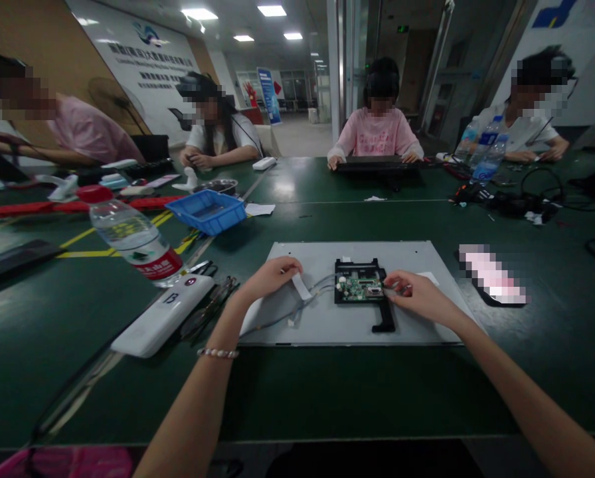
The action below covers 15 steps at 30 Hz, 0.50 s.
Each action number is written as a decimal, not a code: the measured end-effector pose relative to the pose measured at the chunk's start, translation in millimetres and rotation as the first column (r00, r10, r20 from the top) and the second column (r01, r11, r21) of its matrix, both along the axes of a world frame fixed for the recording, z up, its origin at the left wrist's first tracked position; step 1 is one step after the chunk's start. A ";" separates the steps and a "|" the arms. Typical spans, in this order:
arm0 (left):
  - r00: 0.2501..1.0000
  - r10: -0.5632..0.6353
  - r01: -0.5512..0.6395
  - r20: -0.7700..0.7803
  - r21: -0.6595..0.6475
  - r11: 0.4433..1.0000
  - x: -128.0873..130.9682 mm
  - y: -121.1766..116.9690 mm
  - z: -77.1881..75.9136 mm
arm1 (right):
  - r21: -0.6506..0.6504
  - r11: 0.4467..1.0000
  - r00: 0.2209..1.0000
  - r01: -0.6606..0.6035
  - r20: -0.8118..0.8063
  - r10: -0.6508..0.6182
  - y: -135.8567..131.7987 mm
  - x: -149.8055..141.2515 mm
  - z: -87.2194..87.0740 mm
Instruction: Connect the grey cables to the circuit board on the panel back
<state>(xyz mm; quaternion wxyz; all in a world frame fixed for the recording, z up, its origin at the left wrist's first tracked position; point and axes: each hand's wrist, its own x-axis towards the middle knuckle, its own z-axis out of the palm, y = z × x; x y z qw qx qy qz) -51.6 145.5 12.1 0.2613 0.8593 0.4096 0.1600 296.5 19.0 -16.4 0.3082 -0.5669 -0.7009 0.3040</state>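
In the head view a flat light-grey panel lies on the table before me. On its middle sits a black plastic bracket carrying a green circuit board. Thin grey wires run from the board's left side across the panel. My left hand is closed in a pinch on a white strip of tape, whose lower end reaches the wires. At the bracket's right edge, my right hand has its fingers curled and closed, the fingertips against the bracket.
Left of the panel are a white power bank, eyeglasses, a red-capped water bottle and a blue tray. A phone lies to the right. Several people sit around the green table.
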 end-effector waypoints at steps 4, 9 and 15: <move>0.999 0.022 -0.020 -0.029 0.062 0.998 -6.7 6.7 -2.5 | 0.030 0.999 1.000 0.016 -0.007 -0.016 2.2 0.8 -6.9; 0.994 0.068 -0.053 -0.081 0.184 0.981 -7.7 13.7 -8.0 | 0.060 0.997 0.999 0.050 -0.001 -0.050 1.6 1.6 -9.0; 0.989 0.109 -0.073 -0.104 0.308 0.949 -4.9 13.2 -11.7 | 0.064 0.982 0.976 0.180 0.114 -0.186 0.3 26.1 0.6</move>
